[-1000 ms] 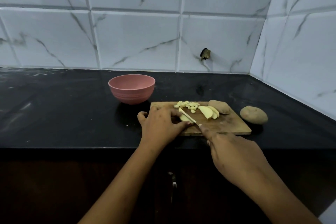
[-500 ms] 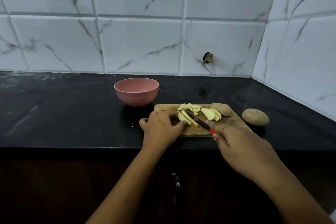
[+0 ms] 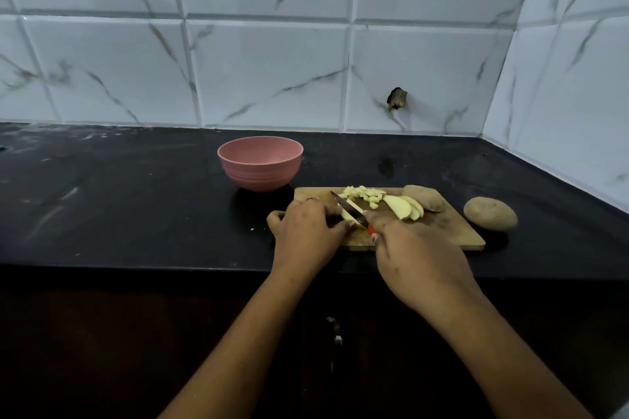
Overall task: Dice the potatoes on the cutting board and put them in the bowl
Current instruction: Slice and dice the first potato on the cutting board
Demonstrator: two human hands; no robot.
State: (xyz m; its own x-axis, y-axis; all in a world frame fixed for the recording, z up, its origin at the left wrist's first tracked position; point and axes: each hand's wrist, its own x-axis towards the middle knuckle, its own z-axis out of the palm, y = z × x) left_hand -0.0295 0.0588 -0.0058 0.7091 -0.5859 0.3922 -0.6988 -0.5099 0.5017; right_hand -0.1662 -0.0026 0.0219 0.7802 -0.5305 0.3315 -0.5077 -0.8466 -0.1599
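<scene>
A wooden cutting board (image 3: 452,235) lies on the black counter. On it are a small heap of diced potato (image 3: 366,196), a few pale slices (image 3: 401,207) and an unpeeled potato half (image 3: 425,197). My left hand (image 3: 306,235) holds down a potato strip (image 3: 350,217) at the board's left end, fingers curled on it. My right hand (image 3: 418,258) grips a knife (image 3: 347,207) with a red handle, its blade lying across that strip. A pink bowl (image 3: 260,163) stands just behind the board's left corner; its inside is not visible.
A whole unpeeled potato (image 3: 490,213) sits on the counter (image 3: 136,201) right of the board. Tiled walls close the back and the right side, meeting in a corner. A cabinet handle (image 3: 335,333) shows below the counter's front edge.
The knife blade has shifted left along the strip toward my left fingers. The camera view has drifted slightly; board, bowl and potatoes stay where they were.
</scene>
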